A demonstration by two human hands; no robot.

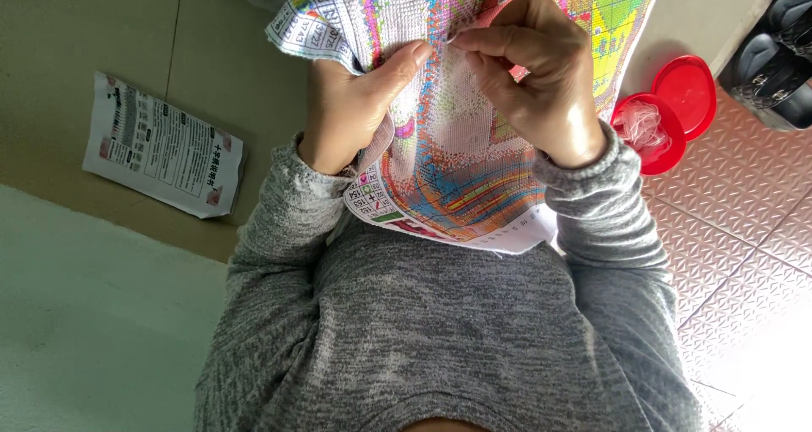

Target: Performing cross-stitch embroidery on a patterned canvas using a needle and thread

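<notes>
Grey sweater point(440, 330) nearest; white printed packet point(162, 144) lies left of cross-stitch cloth point(474, 119).

Heathered grey knit sweater point(440, 330), ribbed cuffs

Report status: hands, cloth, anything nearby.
Left hand holding cloth. Right hand pinching at its stitches. Red tub with thread, leaflet on floor, both apart.

I see both hands tight against the cross-stitch cloth point(457, 144), leaving no gap between them. To my right, the floor point(744, 229) is blocked by a red tub point(647, 136) with its lid point(687, 94) and dark shoes point(774, 60). On the left, only 1 printed sheet point(161, 144) lies on the beige surface point(85, 26); around it I could pass.
</notes>
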